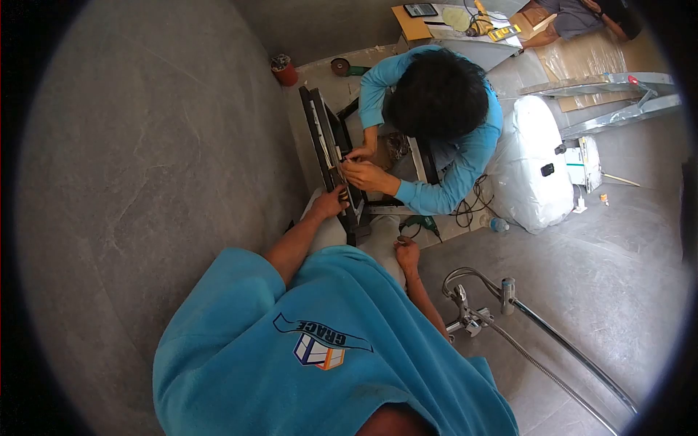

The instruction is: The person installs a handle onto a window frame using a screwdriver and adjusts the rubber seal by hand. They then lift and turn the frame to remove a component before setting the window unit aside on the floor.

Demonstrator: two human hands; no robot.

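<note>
My left hand (329,203) is closed at the lower part of a dark metal frame (317,131), around something small and dark that I cannot make out. Down by my right knee, my right hand (407,254) has its fingers curled in; whatever they hold is too small to name. A co-worker in a blue long-sleeved shirt (465,171) leans over the frame from the far side, with both hands (363,171) close together at its bar, just beyond my left hand. A green power tool (422,224) lies on the floor near my right hand.
A red container (284,71) and a green grinder (352,69) stand by the wall. A white wrapped object (534,167), a ladder (618,86) and a plastic bottle (499,224) are at the right. Shower fittings (469,316) project at lower right. Another person (578,18) is at the top right.
</note>
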